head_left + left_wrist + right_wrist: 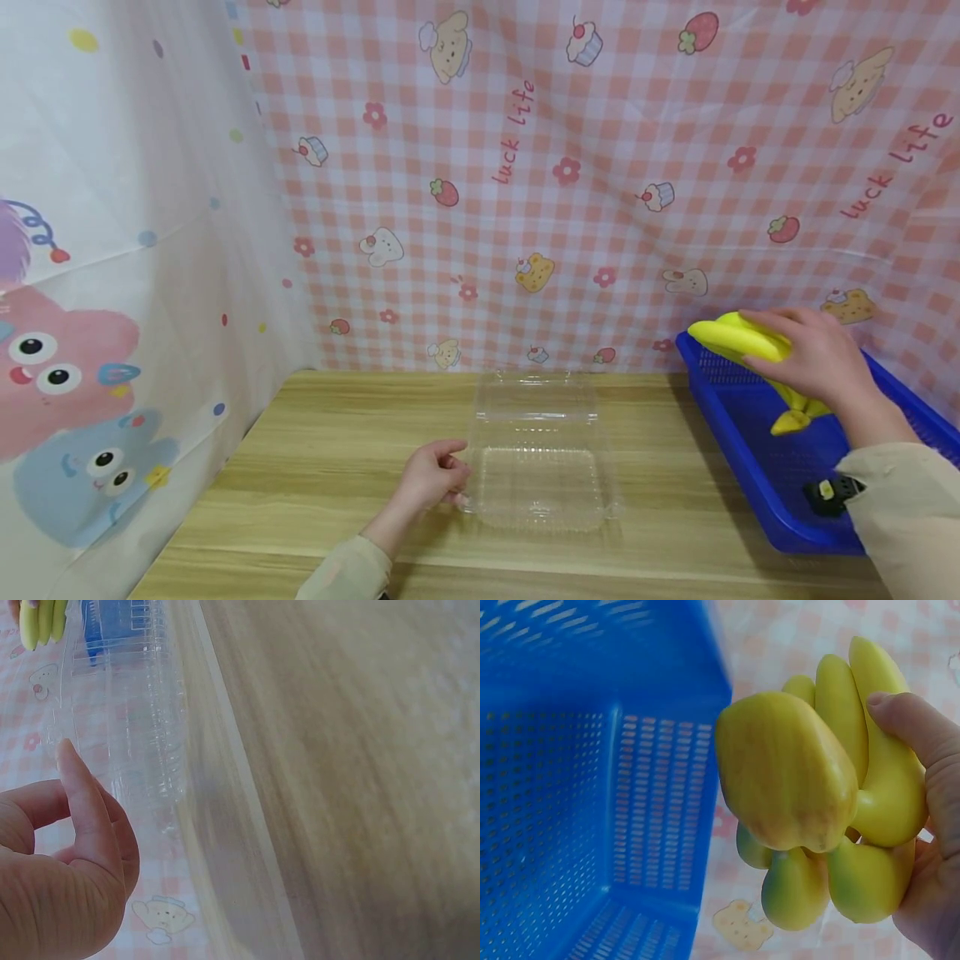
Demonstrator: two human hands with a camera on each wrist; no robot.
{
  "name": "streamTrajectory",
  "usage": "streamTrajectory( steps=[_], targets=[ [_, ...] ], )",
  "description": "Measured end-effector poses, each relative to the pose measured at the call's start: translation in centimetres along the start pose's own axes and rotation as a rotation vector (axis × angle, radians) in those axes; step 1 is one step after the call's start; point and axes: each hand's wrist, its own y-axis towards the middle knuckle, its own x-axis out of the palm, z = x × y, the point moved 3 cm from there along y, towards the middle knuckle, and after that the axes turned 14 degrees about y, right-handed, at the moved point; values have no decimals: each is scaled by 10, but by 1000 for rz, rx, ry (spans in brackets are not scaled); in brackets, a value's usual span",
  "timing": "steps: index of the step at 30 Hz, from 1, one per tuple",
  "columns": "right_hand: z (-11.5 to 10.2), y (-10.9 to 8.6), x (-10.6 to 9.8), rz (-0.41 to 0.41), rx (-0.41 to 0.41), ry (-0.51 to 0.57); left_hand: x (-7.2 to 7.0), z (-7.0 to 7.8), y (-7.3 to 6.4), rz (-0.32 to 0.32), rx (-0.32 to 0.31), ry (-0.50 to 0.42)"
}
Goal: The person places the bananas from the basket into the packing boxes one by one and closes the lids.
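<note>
My right hand (pixel 813 354) grips a bunch of yellow bananas (pixel 738 337) above the blue basket. In the right wrist view, the thumb lies along one banana, and the thick stem end (pixel 787 772) of the bunch faces the camera; greenish tints show on the lower bananas. A clear plastic clamshell box (pixel 540 492) stands on the table with its lid (pixel 536 396) raised at the back. Beside its left edge is my left hand (pixel 435 477), fingers loosely bent with the fingertips right at the rim. Nothing shows between those fingers in the left wrist view.
The blue plastic basket (pixel 731 471) with slotted walls stands at the right of the wooden table (pixel 315 467). A small black device (pixel 828 496) shows by the right sleeve. A pink checked cloth (pixel 480 225) hangs behind the table, and a white printed cloth (pixel 187 275) at the left.
</note>
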Motion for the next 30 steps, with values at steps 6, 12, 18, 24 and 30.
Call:
streamTrajectory(
  steps=[6,12,18,24,30],
  targets=[
    [-15,4,3,18,-49,24,0,1,-1,-6,-5,-11],
    [-24,7,7,29,-91,40,0,0,0,-6,-9,-19],
    [-37,10,14,34,-133,73,0,0,0,-10,-9,-25],
    [-55,14,23,52,-254,93,-1,1,0,-16,-3,-35],
    [-69,17,34,42,-329,105,-1,0,0,-15,-3,-30]
  ],
)
